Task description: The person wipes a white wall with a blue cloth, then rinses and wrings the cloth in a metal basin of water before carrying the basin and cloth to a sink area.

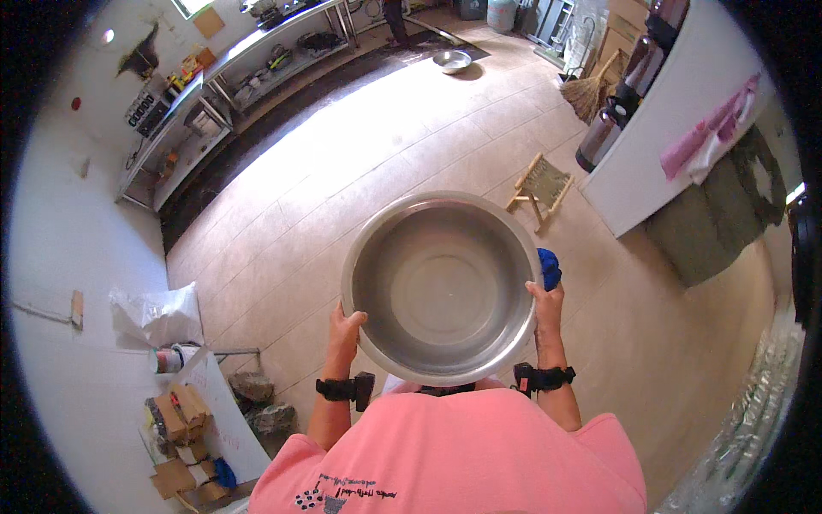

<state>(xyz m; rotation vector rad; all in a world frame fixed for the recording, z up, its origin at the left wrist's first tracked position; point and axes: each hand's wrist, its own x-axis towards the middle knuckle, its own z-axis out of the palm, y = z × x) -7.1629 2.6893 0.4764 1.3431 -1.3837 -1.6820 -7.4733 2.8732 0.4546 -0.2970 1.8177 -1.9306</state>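
Note:
A large round stainless steel basin (443, 295) is held out in front of my body, its inside bare and facing up at the camera. My left hand (345, 331) grips the rim on the left, thumb over the edge. On the opposite side my right hand (547, 305) holds the rim the same way. A bunched blue cloth (549, 268) shows beside the basin at my right fingers; whether the hand holds it too is hard to make out. The fingers under the basin are hidden.
A folding stool (542, 186) stands on the tiled floor ahead to the right. Farther off lies a second metal basin (452, 62). Steel shelving (282, 77) lines the far left wall. A straw broom (587, 93) leans near a white partition (681, 141). Cardboard pieces (183, 417) and stones (270, 411) lie at left.

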